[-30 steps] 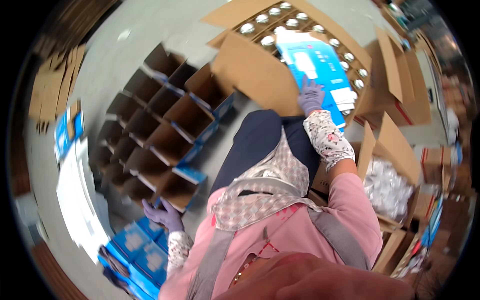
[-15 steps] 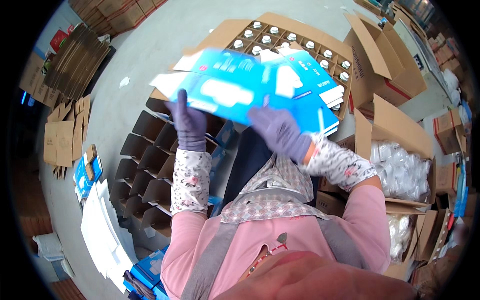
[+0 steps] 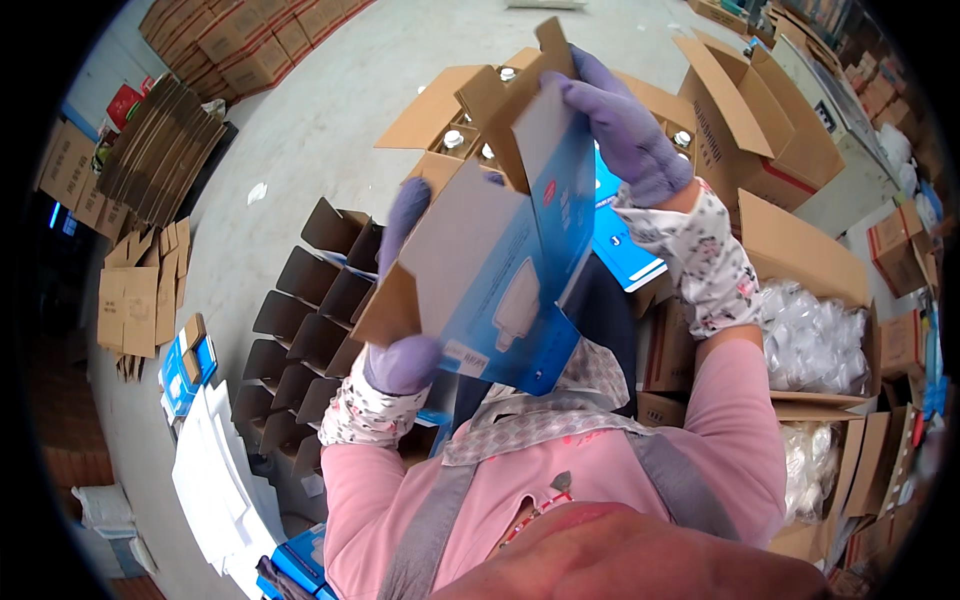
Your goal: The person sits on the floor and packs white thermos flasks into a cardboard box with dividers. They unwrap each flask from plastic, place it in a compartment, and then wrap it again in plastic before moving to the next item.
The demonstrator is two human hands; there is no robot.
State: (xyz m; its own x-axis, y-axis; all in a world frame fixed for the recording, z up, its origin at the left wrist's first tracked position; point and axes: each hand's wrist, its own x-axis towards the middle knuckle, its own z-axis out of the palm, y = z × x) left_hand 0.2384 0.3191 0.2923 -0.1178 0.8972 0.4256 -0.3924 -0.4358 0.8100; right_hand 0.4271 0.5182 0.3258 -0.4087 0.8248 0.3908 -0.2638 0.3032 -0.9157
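Note:
A blue and white carton box (image 3: pixel 480 275), opened out into a tube with brown inner flaps, is held up in front of me between both hands. My left hand (image 3: pixel 402 362), in a purple glove, grips its left side, with the thumb at the lower corner and the fingers round the flap. My right hand (image 3: pixel 640 140), gloved alike, clasps the upper right edge. Behind the box, partly hidden, flat blue cartons (image 3: pixel 622 245) lie over a large cardboard case (image 3: pixel 425 108) holding white-capped bottles (image 3: pixel 453 140).
Several opened boxes (image 3: pixel 300 340) stand in rows at my left. White sheets (image 3: pixel 215 480) lie nearby, beside a small blue carton (image 3: pixel 187 368). On the right are an open case of clear plastic pieces (image 3: pixel 815 335) and a tall open case (image 3: pixel 760 110). Flattened cardboard (image 3: pixel 160 160) leans at far left.
The blue carton has gone from flat to opened out and is lifted upright. My right hand has moved up to its top edge; my left now wraps its left side.

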